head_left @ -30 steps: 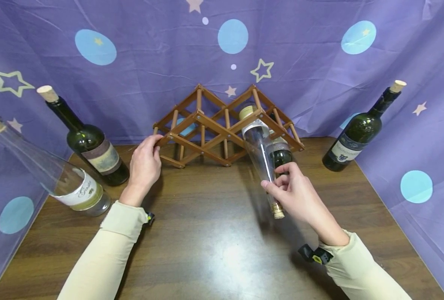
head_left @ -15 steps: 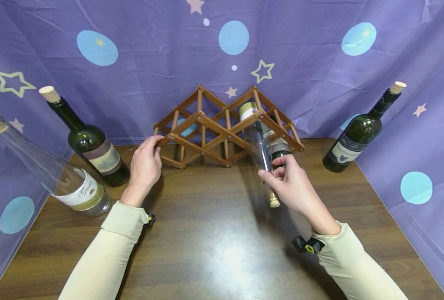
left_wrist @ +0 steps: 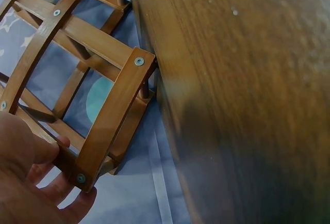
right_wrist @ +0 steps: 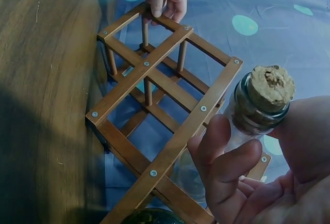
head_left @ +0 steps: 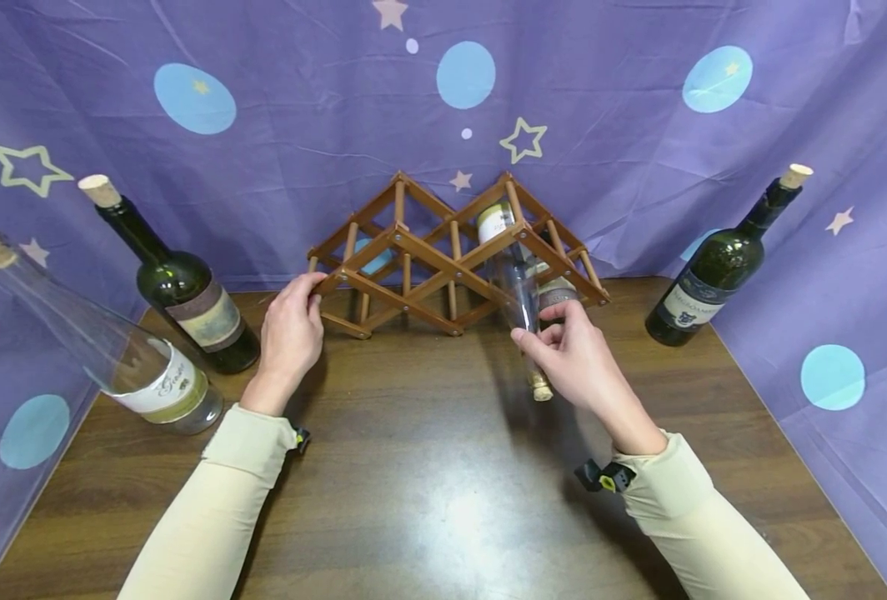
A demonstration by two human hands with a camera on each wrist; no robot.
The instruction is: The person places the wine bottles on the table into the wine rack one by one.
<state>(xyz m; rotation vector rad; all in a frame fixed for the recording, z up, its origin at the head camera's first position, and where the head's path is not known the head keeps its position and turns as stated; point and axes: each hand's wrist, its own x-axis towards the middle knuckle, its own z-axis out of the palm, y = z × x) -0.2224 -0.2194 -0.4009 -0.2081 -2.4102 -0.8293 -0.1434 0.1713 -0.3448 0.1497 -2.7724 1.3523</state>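
Note:
A wooden lattice wine rack [head_left: 458,272] stands at the back of the table. My left hand [head_left: 291,333] pinches its left end, fingers around the slat [left_wrist: 111,126] in the left wrist view. With my right hand [head_left: 582,358] I hold a clear glass bottle [head_left: 520,292] by the neck. Its labelled base lies inside a right-hand opening of the rack, and the corked neck points toward me. The cork [right_wrist: 272,87] shows close up in the right wrist view. Beside it, a dark green bottle [head_left: 559,289] sits in the rack, partly hidden by my right hand.
On the left stand a corked green bottle [head_left: 199,308] and a clear corked bottle [head_left: 162,383]. Another corked green bottle [head_left: 702,292] stands at the right. A purple curtain [head_left: 301,100] hangs close behind the rack and along both sides of the wooden table [head_left: 383,467].
My right hand has moved away from me and slightly left, sliding the clear bottle deeper into the rack. The left hand and the rack have stayed in place.

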